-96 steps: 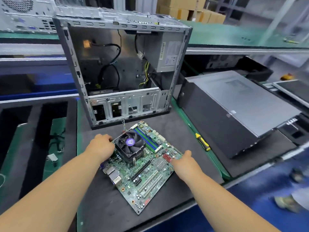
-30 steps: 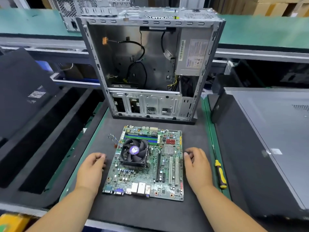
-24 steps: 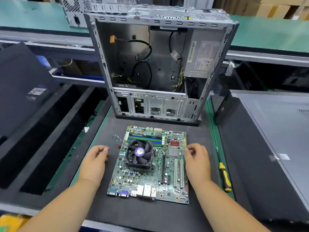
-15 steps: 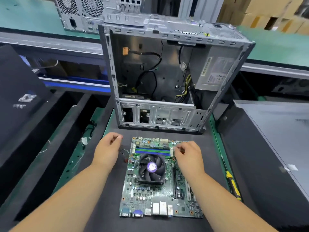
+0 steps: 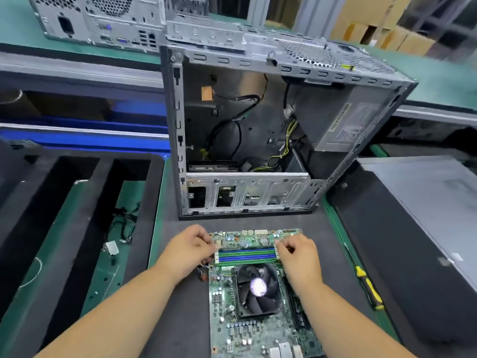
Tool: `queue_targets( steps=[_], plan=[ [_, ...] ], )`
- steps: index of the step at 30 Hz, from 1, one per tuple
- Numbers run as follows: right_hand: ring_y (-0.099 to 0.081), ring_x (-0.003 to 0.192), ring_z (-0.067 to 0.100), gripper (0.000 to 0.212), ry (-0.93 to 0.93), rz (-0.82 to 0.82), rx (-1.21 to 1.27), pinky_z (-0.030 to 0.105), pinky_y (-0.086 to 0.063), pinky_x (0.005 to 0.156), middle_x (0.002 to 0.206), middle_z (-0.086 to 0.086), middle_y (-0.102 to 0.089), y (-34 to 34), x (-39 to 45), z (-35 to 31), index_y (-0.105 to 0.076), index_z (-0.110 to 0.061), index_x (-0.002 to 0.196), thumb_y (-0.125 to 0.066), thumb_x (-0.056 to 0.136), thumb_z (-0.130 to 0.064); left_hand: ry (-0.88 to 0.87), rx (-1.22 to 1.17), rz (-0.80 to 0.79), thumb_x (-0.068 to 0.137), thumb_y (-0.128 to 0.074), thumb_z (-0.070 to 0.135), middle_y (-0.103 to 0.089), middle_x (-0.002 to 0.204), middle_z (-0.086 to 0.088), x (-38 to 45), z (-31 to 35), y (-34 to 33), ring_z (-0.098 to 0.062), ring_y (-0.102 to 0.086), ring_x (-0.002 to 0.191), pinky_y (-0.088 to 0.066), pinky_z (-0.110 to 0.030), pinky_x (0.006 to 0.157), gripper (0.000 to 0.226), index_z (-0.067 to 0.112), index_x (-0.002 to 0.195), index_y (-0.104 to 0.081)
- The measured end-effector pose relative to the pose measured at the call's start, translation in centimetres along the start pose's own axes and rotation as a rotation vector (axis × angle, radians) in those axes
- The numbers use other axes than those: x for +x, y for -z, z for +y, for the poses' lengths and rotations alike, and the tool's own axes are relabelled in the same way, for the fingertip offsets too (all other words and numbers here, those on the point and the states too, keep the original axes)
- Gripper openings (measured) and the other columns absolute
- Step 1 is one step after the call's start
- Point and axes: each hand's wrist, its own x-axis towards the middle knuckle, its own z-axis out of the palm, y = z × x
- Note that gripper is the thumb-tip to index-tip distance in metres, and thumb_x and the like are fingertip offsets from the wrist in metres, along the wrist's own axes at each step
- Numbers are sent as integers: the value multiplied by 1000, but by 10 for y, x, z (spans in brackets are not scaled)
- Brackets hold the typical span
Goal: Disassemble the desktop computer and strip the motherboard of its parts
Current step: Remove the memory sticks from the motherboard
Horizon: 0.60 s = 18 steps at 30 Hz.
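Note:
The green motherboard (image 5: pixel 227 329) lies flat on the dark mat in front of me. A black CPU fan (image 5: pixel 258 290) sits at its middle. Blue and green memory sticks (image 5: pixel 246 255) run across its far end. My left hand (image 5: pixel 188 248) has curled fingers on the latches at the left end of the memory slots. At the right end of the slots, my right hand (image 5: pixel 299 257) does the same with bent fingers. Behind the board stands the open computer case (image 5: pixel 175 125), with loose cables and a power supply (image 5: pixel 346 120) inside.
A yellow and black screwdriver (image 5: pixel 369 290) lies on the mat to the right of the board. A closed dark case (image 5: pixel 426 202) lies further right. A black foam tray (image 5: pixel 77 202) with loose cables (image 5: pixel 124 223) is on the left. Another computer (image 5: pixel 98 19) stands at the back left.
The motherboard was turned square to me. Both hands slid from its side edges up to the two ends of the memory slots at the far end.

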Motion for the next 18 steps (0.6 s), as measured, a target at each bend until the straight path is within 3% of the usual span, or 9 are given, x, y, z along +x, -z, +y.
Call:
queue_targets(
  steps=[5, 10, 12, 14, 18],
  plan=[
    [-47, 80, 24, 57, -15, -4, -20, 30, -33, 72, 62, -12, -43, 0, 1, -2, -33, -30, 46, -69, 89, -20, -35, -3, -56, 81, -75, 22, -72, 67, -5, 4, -4, 2, -15, -70, 63, -50, -25, 62, 15, 13, 77, -64],
    [-51, 88, 22, 41, -140, -52, -7, 17, -25, 81, 72, -2, -56, 0, 1, -1, -54, -12, 55, -68, 91, -27, 3, -38, -61, 82, -70, 12, -72, 66, -6, 11, -4, -1, -15, -69, 59, -55, -29, 63, 9, 8, 75, -67],
    [-50, 89, 20, 40, -169, -49, -6, 23, -31, 79, 73, -3, -57, -1, 1, -2, -55, -7, 58, -68, 90, -28, 16, -47, -77, 82, -70, 9, -72, 67, -8, 14, -3, -1, -16, -69, 59, -56, -28, 61, 9, 6, 74, -67],
    [-51, 84, 16, 34, -187, -19, 14, 26, -37, 71, 72, -4, -57, 0, 1, -4, -56, -12, 60, -70, 88, -27, 38, -72, -96, 82, -69, 7, -71, 67, -10, 16, -1, 0, -17, -68, 59, -55, -26, 58, 8, 3, 75, -67],
    [-51, 69, 12, 31, -200, 14, 17, 21, -35, 58, 75, -1, -54, -1, 1, -7, -53, -15, 65, -72, 85, -27, 77, -103, -124, 82, -69, 6, -72, 68, -12, 15, 2, 4, -18, -67, 60, -51, -23, 54, 7, 4, 75, -68]
  ],
)
